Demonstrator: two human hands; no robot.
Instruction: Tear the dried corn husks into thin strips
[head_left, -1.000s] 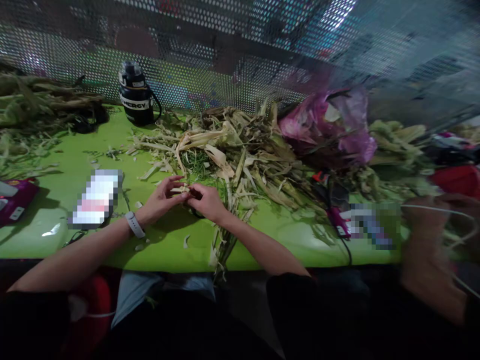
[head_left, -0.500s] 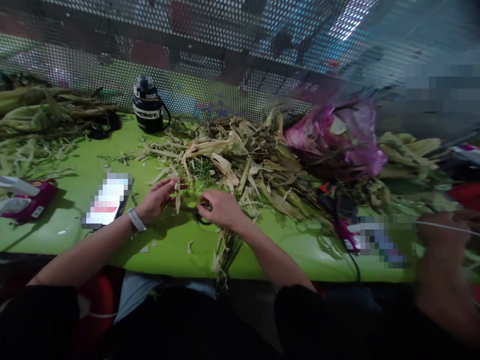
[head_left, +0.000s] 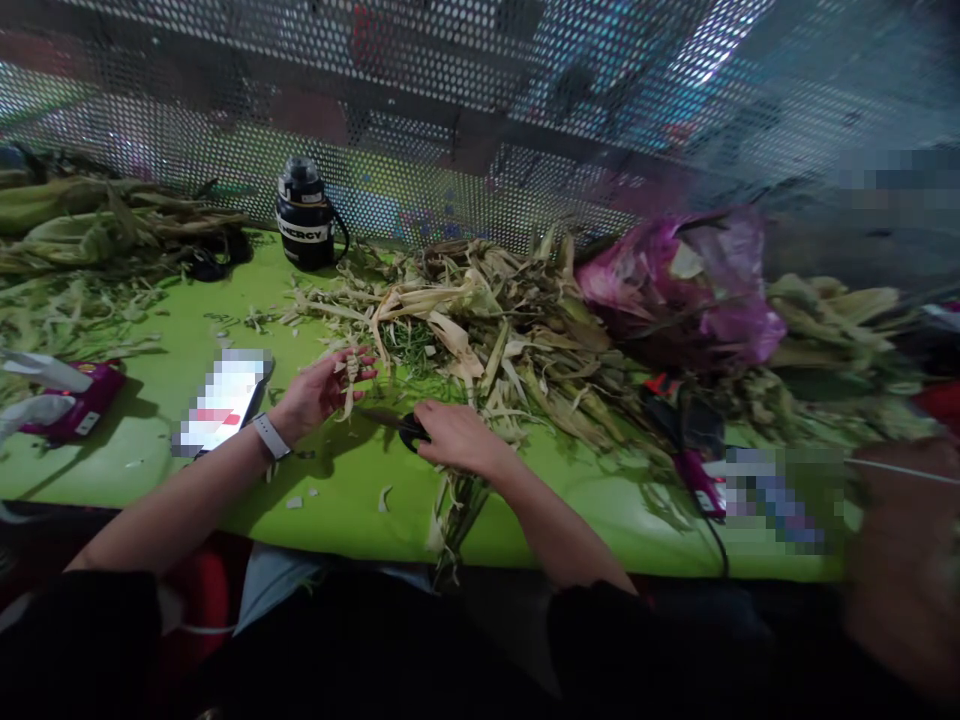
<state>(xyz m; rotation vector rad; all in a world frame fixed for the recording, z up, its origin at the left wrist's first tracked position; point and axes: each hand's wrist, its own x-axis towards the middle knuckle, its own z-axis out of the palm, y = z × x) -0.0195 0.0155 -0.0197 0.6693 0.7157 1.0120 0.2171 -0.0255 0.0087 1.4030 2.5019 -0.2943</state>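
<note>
My left hand (head_left: 319,390) is raised a little over the green table (head_left: 187,330), fingers curled loosely around a pale strip of corn husk (head_left: 349,385) that hangs down. A white watch sits on that wrist. My right hand (head_left: 457,437) lies low on the table, closed on the black handle of a small knife (head_left: 401,427) whose blade points left toward my left hand. Just behind both hands lies a big heap of dry and green corn husks (head_left: 487,330).
A phone (head_left: 223,400) lies left of my left hand. A black bottle (head_left: 304,215) stands at the back by the perforated metal screen. A pink plastic bag (head_left: 675,285) lies right. A purple pouch (head_left: 71,405) lies far left. Another person's blurred hand (head_left: 900,560) is at right.
My hands have come apart: the left lifted away with the husk strip, the right dropped to the table and closed on the knife. The view shifted slightly.
</note>
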